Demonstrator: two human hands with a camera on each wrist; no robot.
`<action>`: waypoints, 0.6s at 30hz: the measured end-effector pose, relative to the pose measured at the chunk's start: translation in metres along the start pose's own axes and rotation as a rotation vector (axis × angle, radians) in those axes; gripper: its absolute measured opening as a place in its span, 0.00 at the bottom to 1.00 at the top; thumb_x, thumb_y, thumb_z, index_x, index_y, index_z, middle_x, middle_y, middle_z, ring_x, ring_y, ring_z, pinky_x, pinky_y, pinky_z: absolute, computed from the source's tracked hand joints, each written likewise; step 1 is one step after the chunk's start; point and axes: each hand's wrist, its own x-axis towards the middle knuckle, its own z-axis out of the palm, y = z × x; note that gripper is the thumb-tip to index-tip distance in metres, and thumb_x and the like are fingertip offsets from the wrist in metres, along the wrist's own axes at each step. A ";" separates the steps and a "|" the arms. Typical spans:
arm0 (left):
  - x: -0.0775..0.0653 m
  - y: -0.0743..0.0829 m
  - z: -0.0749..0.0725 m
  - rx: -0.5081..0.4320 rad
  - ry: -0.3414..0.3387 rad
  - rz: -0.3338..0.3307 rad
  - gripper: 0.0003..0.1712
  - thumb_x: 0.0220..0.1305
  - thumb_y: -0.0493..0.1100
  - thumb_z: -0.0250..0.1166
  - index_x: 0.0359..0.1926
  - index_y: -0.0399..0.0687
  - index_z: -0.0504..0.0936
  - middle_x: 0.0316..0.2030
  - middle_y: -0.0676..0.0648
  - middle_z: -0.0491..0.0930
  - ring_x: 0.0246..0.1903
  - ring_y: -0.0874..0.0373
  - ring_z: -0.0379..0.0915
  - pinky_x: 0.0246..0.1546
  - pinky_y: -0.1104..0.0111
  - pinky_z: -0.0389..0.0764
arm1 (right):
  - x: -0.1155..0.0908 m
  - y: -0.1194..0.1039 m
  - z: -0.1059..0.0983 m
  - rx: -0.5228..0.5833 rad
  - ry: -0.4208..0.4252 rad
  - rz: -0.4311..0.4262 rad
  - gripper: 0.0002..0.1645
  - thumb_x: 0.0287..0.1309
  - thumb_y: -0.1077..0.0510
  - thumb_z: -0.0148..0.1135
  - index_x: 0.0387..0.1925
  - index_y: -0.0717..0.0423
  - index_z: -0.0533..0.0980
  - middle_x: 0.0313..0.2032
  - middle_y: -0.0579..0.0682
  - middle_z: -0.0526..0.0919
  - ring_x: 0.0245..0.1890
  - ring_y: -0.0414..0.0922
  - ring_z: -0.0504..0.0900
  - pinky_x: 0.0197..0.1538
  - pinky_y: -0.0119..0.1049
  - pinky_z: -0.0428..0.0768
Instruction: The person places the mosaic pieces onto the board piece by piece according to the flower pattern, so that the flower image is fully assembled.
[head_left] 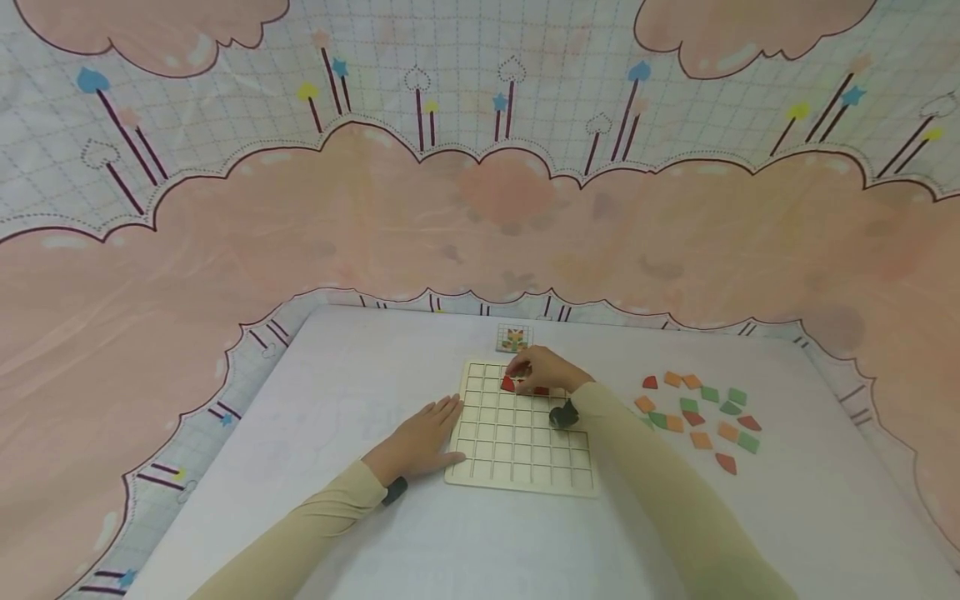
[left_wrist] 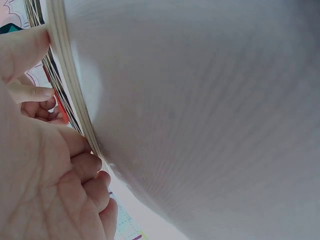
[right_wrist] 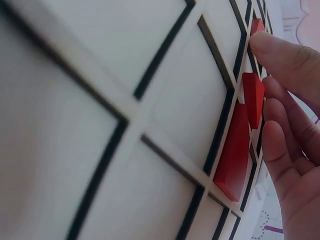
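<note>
A pale grid board [head_left: 495, 454] lies on the white table. My left hand [head_left: 422, 440] rests at its left side, fingers along the edge and thumb at the lower corner. In the left wrist view, the fingertips touch the board's edge [left_wrist: 75, 85]. Over the board's upper part, my right hand [head_left: 551, 369] pinches a small red tile [right_wrist: 254, 100], which tilts up from the grid in the right wrist view. Nearer that camera a larger red tile [right_wrist: 234, 155] sits in a cell; another red tile [right_wrist: 257, 25] shows beyond the thumb.
Behind the board lies a small picture card [head_left: 514, 337] with a coloured pattern on a grid. To the right of my right arm are scattered orange tiles [head_left: 701, 440], green tiles [head_left: 747, 442] and red tiles [head_left: 726, 463]. A patterned cloth [head_left: 450, 225] hangs behind the table.
</note>
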 end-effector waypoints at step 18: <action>0.002 -0.002 0.003 -0.005 -0.001 0.004 0.49 0.64 0.66 0.51 0.72 0.37 0.50 0.73 0.41 0.50 0.73 0.49 0.44 0.73 0.58 0.52 | 0.003 0.007 0.003 0.091 0.004 -0.033 0.14 0.48 0.64 0.70 0.39 0.63 0.82 0.40 0.57 0.83 0.39 0.46 0.82 0.45 0.34 0.81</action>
